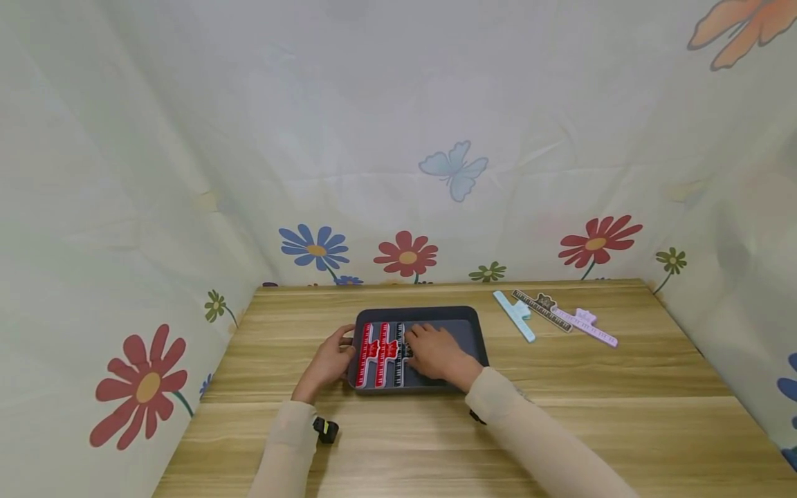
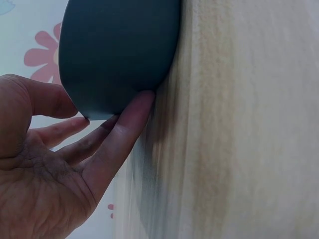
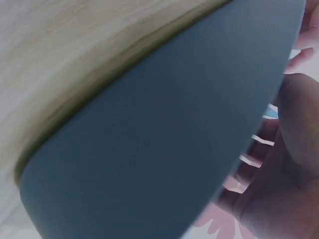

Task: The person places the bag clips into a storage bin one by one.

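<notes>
The black flat clip with the white piano-key pattern (image 1: 399, 375) is lying inside the dark grey rectangular tray with rounded corners (image 1: 459, 335), just beside two red flat clips of the same pattern (image 1: 363, 373), and its strip is running nearly parallel to theirs. The tray is resting on the light-brown wood-grain worktop (image 1: 386, 453).

The left hand (image 1: 330, 361) is holding the tray at its left end; this grip is narrow, with the fingers closing about the corner. The right hand (image 1: 436, 351) is reaching into the tray and its fingers are meeting the black clip, but I cannot tell whether this grip is pinching the clip or only pressing it, because the wall is hiding the fingertips in the right wrist view.

To my judgement, the person is now placing and aligning this third clip in the row. The next move is probably calling for a careful release, without pushing the red neighbour.

Outside the tray, a light blue plastic clip (image 1: 512, 316), a second black clip (image 1: 528, 302) and a pale purple clip (image 1: 594, 330) are lying on the worktop, towards the right.
</notes>
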`<state>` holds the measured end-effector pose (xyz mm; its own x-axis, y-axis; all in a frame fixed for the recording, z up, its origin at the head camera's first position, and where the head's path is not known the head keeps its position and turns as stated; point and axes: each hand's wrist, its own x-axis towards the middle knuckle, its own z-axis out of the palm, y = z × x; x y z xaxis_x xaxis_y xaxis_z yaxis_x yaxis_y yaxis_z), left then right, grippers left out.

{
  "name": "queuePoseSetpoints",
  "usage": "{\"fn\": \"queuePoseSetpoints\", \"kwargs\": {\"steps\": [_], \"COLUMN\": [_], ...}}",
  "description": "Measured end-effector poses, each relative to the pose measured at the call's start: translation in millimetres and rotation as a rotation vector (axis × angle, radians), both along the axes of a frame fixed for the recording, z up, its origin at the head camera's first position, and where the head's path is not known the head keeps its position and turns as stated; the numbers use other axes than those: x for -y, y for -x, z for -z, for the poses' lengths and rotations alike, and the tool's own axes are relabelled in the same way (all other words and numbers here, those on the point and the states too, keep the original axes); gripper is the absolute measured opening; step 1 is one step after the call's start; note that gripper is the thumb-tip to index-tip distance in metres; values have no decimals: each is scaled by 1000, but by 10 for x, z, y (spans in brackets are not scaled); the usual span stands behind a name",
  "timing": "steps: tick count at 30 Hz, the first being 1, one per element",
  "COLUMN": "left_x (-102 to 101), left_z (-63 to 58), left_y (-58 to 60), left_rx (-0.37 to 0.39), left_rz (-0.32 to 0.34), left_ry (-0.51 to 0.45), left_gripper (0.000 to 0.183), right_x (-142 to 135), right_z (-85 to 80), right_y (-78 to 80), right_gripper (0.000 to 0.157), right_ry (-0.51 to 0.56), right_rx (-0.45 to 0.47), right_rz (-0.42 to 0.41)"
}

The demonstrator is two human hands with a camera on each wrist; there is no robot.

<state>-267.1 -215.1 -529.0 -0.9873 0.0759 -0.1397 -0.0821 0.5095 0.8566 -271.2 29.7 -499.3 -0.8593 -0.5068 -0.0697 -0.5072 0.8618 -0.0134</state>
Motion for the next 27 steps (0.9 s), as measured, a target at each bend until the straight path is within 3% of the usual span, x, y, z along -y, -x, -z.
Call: {"fn": "queuePoseSetpoints", "kwargs": {"steps": [9, 27], "left_x": [0, -14], "left_z": [14, 10], "left_y": [5, -3], "left_rx": [-19, -23], "left_rz": [-4, -7], "left_ry": [20, 24], "left_gripper": [53, 53], "right_x": [-158, -612], "right_z": [-199, -533], "right_y": [-95, -207], "right_gripper": [50, 51], "right_ry": [87, 147], "right_rx": [-113, -236], "right_rz": [-98, -125]}}
